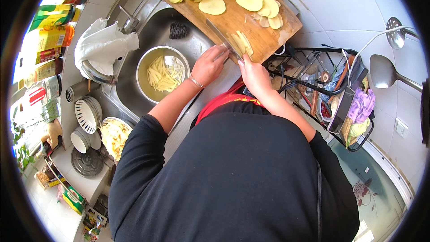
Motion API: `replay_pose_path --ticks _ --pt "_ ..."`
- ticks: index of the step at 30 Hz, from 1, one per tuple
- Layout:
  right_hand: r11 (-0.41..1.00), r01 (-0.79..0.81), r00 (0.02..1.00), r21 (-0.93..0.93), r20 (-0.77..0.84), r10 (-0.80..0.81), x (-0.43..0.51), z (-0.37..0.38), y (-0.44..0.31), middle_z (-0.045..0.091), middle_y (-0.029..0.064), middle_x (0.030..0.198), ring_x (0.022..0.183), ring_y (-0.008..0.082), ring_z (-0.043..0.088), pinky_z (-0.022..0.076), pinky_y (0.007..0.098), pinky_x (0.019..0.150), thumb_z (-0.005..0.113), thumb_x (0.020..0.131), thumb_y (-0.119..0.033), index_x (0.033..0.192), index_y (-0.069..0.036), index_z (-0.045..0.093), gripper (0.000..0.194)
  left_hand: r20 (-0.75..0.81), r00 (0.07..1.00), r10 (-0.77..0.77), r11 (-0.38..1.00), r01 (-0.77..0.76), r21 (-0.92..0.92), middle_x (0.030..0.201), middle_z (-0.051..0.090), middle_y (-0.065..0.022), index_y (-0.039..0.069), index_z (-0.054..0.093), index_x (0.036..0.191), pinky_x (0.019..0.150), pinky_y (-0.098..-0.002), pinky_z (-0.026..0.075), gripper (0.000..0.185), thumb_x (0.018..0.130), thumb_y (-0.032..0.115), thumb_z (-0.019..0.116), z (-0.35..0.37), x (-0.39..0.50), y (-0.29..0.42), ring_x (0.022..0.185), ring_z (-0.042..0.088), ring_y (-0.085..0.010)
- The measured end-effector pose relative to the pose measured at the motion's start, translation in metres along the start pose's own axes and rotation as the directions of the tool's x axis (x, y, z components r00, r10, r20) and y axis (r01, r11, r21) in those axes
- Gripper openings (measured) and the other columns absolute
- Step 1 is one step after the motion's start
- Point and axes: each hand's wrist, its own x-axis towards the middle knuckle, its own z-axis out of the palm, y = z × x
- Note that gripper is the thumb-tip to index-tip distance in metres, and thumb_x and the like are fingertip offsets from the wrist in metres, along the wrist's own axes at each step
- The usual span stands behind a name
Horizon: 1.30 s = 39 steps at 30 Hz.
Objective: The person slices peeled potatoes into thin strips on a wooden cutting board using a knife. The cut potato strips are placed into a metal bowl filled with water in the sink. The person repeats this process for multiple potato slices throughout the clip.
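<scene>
My right hand (256,78) is closed around the handle of a kitchen knife (220,33), its blade slanting away over the near edge of a wooden cutting board (268,42). The fingertips of my left hand (211,63) are at the blade's left side; whether they grip it cannot be made out. Beside the blade, on the right, lies a small group of cut potato strips (242,43). Round potato slices (212,6) overlap across the far part of the board, with more slices (268,6) at its right. A metal bowl (142,69) holding potato strips (161,75) stands in the sink.
The board overhangs the steel sink (151,30), where a dark scouring pad (178,30) lies. A white cloth (100,45) hangs over the faucet (99,75). Stacked bowls (88,114) stand left. At right are a cluttered black wire rack (309,87), a phone (341,111) and a hanging spatula (383,70).
</scene>
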Motion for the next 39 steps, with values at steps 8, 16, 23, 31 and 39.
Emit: replay_pose_path --ticks 8,16,23,31,39 --pt "0.969 0.050 0.995 0.242 -0.096 -0.027 0.005 -0.001 0.034 0.068 0.0272 0.078 0.077 0.0453 0.071 0.0536 0.0486 0.065 0.060 0.107 -0.020 0.116 0.004 0.065 0.027 0.002 1.000 0.020 1.000 -0.020 0.002 0.126 0.066 -0.0143 0.000 0.069 0.122 0.106 -0.0453 0.053 0.044 0.079 -0.002 0.069 -0.002 0.008 0.002 0.119 0.065 -0.0359" --pt "0.996 0.021 1.000 0.090 0.000 -0.021 -0.017 -0.017 0.027 0.068 0.0275 0.075 0.074 0.0462 0.070 0.0537 0.0530 0.064 0.057 0.107 -0.021 0.113 0.003 0.063 0.025 -0.021 0.997 -0.072 0.997 0.072 0.021 0.120 0.067 -0.0132 0.001 0.070 0.118 0.101 -0.0435 0.054 0.039 0.079 -0.002 0.068 -0.004 0.007 0.002 0.113 0.065 -0.0355" --pt "1.000 0.000 0.998 0.014 0.062 -0.001 -0.024 -0.029 0.019 0.069 0.0279 0.075 0.074 0.0471 0.071 0.0564 0.0557 0.067 0.055 0.108 -0.026 0.108 0.001 0.061 0.028 -0.017 0.998 -0.058 0.998 0.058 0.014 0.116 0.068 -0.0118 0.002 0.071 0.115 0.098 -0.0428 0.054 0.037 0.078 -0.001 0.068 -0.004 0.012 -0.002 0.110 0.065 -0.0342" --pt "0.999 -0.005 1.000 0.037 -0.001 0.005 -0.001 -0.004 0.009 0.068 0.0290 0.075 0.075 0.0493 0.070 0.0555 0.0573 0.068 0.055 0.108 -0.027 0.110 0.000 0.062 0.029 -0.010 0.999 -0.046 0.999 0.047 0.016 0.114 0.068 -0.0108 0.004 0.071 0.113 0.098 -0.0423 0.054 0.036 0.078 0.000 0.069 -0.001 0.013 -0.007 0.109 0.065 -0.0337" --pt "0.966 0.042 0.998 0.253 -0.047 -0.031 -0.006 -0.003 0.037 0.069 0.0262 0.079 0.077 0.0440 0.071 0.0535 0.0493 0.065 0.060 0.107 -0.020 0.112 0.003 0.065 0.023 -0.009 0.999 -0.037 0.999 0.038 0.008 0.115 0.068 -0.0113 0.003 0.071 0.115 0.100 -0.0433 0.054 0.038 0.078 -0.001 0.069 -0.007 0.010 -0.004 0.111 0.064 -0.0350"
